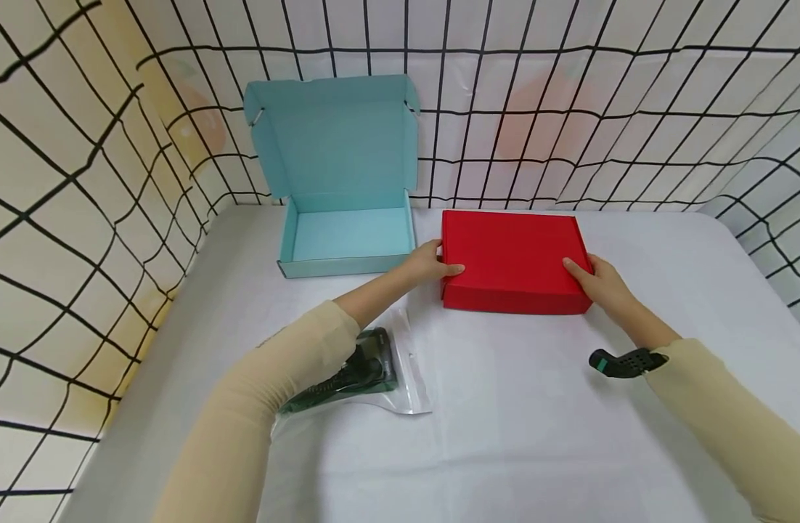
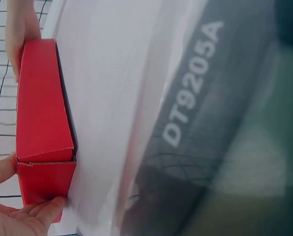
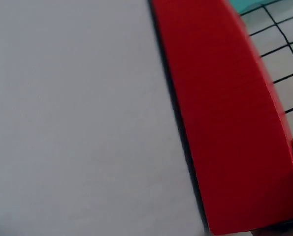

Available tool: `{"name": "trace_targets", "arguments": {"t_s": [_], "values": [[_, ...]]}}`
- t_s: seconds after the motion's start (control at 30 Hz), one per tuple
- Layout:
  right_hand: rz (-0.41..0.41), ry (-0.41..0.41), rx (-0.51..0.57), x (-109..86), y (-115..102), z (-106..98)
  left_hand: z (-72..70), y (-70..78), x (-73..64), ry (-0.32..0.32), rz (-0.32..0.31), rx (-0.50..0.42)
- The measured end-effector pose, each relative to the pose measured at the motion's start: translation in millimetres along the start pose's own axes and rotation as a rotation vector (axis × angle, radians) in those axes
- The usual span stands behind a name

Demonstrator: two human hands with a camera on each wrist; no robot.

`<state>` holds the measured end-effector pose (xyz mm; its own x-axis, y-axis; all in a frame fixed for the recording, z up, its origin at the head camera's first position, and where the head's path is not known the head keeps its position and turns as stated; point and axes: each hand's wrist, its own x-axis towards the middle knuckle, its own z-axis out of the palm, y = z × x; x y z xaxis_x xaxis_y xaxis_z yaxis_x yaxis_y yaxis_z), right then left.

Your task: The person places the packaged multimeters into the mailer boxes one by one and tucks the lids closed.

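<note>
A closed red cardboard box [image 1: 514, 254] lies flat on the white table, held from both ends. At its left end my left hand [image 1: 429, 263] grips the box, thumb over the top edge; the left wrist view shows the fingers [image 2: 50, 209] against the end wall. My right hand [image 1: 599, 282] grips the right end with the thumb on the lid, its other fingers mostly hidden behind the box. Only a bit of that hand enters the right wrist view, beside the red wall [image 3: 235, 118].
An open light-blue box [image 1: 350, 236] stands back left, lid raised. Under my left forearm lies a clear zip bag [image 1: 409, 385] holding a dark device [image 1: 374, 363], marked DT9205A in the left wrist view. Black wire mesh [image 1: 498, 109] borders the table's back and sides.
</note>
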<state>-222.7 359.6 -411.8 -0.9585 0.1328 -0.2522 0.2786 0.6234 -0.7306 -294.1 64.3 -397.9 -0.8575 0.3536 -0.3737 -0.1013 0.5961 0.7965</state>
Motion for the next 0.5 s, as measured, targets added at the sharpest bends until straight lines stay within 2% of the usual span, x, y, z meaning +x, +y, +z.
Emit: {"name": "trace_targets", "arguments": {"t_s": [0.13,0.27,0.33,0.37,0.5], "values": [[0.068,-0.029,0.084,3.4,-2,0,-1.7,0.5,0.0,-0.012,0.008,0.02],[0.064,-0.019,0.116,1.9,-6,-1,-3.7,3.0,-1.4,-0.041,0.074,0.086],[0.069,-0.019,0.132,1.6,-8,-2,-4.8,4.9,-2.4,-0.038,0.134,0.203],[0.071,-0.023,0.137,1.3,-8,-2,-5.5,6.2,-3.5,-0.03,0.172,0.291],[0.096,-0.035,0.148,0.7,-7,-3,-10.6,10.6,-8.1,-0.044,0.361,0.718]]}}
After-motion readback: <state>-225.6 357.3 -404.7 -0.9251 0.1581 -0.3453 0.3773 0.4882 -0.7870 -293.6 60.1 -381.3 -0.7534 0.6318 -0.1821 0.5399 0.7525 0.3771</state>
